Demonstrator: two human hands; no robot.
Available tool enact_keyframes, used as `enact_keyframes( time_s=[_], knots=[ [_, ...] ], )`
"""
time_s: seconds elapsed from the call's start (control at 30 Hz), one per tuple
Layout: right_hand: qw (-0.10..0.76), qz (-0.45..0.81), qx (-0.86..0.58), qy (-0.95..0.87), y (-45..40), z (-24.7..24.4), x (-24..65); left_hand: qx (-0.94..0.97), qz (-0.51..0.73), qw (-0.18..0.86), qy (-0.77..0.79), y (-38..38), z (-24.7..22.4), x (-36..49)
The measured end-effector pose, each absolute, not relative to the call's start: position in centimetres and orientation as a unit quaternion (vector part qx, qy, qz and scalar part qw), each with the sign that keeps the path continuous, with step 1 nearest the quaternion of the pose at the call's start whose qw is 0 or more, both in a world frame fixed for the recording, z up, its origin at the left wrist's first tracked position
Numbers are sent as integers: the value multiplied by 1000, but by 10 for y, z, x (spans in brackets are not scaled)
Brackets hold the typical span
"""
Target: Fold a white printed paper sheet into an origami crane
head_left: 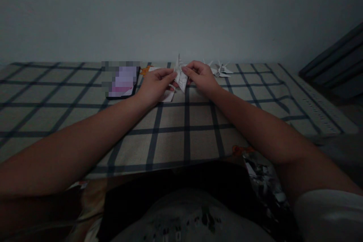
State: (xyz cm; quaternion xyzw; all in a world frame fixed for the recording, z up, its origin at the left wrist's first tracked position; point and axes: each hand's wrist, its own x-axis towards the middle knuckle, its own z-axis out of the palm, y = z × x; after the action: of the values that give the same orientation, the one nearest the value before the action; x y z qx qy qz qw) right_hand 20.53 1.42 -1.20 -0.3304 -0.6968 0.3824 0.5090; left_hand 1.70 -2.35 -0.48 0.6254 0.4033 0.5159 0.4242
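Observation:
A folded piece of white paper (181, 77) with pointed ends stands upright between my two hands over the checked cloth. My left hand (159, 82) pinches its left side between thumb and fingers. On its right side, my right hand (200, 76) holds it with thumb and bent fingers. Flat white paper (168, 96) lies partly under my left hand, which hides much of it. Just beyond my right hand sit folded paper shapes (222, 69) with thin points.
A phone (123, 81) with a lit, blurred screen lies left of my hands. Beside it is a small orange object (146, 70). The checked tablecloth (172, 136) reaches back to a plain wall. A bag with shiny contents (266, 181) hangs below the front edge at right.

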Motion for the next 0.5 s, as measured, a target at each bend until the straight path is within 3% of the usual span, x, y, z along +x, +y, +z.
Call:
enact_keyframes(
  time_s=[0.5],
  knots=[
    [493, 388, -320, -710, 12, -10, 206, 624, 523, 409, 413, -24, -4, 17]
  ],
)
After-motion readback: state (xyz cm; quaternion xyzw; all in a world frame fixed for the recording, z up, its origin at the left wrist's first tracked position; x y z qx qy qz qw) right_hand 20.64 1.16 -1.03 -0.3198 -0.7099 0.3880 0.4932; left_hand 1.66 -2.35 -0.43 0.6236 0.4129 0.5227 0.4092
